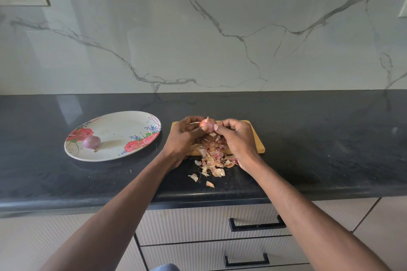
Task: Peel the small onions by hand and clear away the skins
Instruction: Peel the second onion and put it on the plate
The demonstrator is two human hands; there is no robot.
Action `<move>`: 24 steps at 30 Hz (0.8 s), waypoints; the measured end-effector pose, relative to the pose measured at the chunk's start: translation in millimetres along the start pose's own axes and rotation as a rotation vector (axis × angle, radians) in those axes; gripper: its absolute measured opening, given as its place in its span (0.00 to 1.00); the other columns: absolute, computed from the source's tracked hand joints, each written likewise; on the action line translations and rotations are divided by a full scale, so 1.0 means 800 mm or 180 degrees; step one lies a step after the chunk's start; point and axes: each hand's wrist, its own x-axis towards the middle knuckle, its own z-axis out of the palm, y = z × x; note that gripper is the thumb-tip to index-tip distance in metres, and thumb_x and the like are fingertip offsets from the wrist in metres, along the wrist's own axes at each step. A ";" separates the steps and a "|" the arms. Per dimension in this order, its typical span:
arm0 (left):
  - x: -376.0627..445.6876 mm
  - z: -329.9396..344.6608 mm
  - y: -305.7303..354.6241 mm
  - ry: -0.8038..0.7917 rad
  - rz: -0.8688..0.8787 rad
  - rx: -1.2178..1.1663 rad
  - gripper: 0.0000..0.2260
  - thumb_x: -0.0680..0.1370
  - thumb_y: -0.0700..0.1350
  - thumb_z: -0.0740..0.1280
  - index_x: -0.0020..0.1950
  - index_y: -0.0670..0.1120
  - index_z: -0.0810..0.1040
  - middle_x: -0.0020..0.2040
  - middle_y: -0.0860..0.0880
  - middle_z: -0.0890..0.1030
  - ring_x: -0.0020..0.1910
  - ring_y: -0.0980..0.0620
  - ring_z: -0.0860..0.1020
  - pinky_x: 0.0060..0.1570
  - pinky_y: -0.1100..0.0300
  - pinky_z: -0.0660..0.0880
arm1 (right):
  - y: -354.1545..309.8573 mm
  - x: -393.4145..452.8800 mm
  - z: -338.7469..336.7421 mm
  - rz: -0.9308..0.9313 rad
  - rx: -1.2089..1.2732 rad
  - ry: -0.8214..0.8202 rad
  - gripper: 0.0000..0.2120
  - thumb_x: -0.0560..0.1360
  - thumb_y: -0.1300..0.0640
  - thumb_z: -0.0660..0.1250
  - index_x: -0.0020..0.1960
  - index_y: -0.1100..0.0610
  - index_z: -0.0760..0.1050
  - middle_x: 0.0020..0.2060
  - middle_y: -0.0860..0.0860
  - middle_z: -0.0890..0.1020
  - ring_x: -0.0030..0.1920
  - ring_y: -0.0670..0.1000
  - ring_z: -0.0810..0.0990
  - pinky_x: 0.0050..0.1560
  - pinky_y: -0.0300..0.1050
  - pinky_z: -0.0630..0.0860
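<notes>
Left hand (186, 133) grips onion (206, 125) over board (256, 138) so skins (212, 158) drop; right hand (235, 136) pinches skin; 1 onion on plate (114, 121).

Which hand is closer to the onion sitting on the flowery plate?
The left hand. The onion on the plate lies off to its left. The right hand is farther away, on the other side of the left hand, over the cutting board.

Bare forearms, sleeveless, unadorned hands (209, 138)
</notes>
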 end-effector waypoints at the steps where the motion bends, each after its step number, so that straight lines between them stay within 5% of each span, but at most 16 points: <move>1: 0.000 0.000 0.001 -0.0001 -0.0016 -0.0024 0.13 0.79 0.37 0.70 0.62 0.36 0.76 0.49 0.40 0.85 0.40 0.46 0.83 0.41 0.57 0.81 | 0.000 0.000 -0.001 0.0014 0.0020 -0.0004 0.04 0.75 0.59 0.74 0.42 0.58 0.85 0.37 0.53 0.86 0.41 0.53 0.85 0.48 0.55 0.83; 8: 0.000 0.002 0.004 0.0008 -0.0138 -0.0241 0.08 0.81 0.37 0.66 0.59 0.37 0.77 0.44 0.41 0.85 0.38 0.47 0.84 0.37 0.59 0.80 | -0.005 -0.003 -0.002 0.0001 0.0105 0.0000 0.04 0.75 0.62 0.73 0.43 0.62 0.84 0.33 0.51 0.84 0.34 0.44 0.81 0.35 0.38 0.78; 19: 0.005 -0.003 0.007 0.0004 -0.0357 -0.0541 0.10 0.84 0.36 0.57 0.59 0.36 0.76 0.44 0.37 0.83 0.38 0.44 0.82 0.38 0.58 0.80 | 0.002 0.002 -0.004 -0.0026 -0.0039 0.0236 0.05 0.74 0.62 0.72 0.41 0.56 0.82 0.36 0.54 0.85 0.42 0.59 0.85 0.45 0.56 0.83; 24: 0.005 -0.004 0.008 0.0014 -0.0437 -0.0641 0.11 0.83 0.35 0.58 0.61 0.38 0.77 0.46 0.37 0.83 0.38 0.45 0.81 0.39 0.59 0.81 | 0.003 -0.002 -0.004 -0.0417 -0.0590 0.0210 0.02 0.73 0.63 0.74 0.42 0.58 0.84 0.36 0.49 0.85 0.38 0.47 0.83 0.41 0.43 0.80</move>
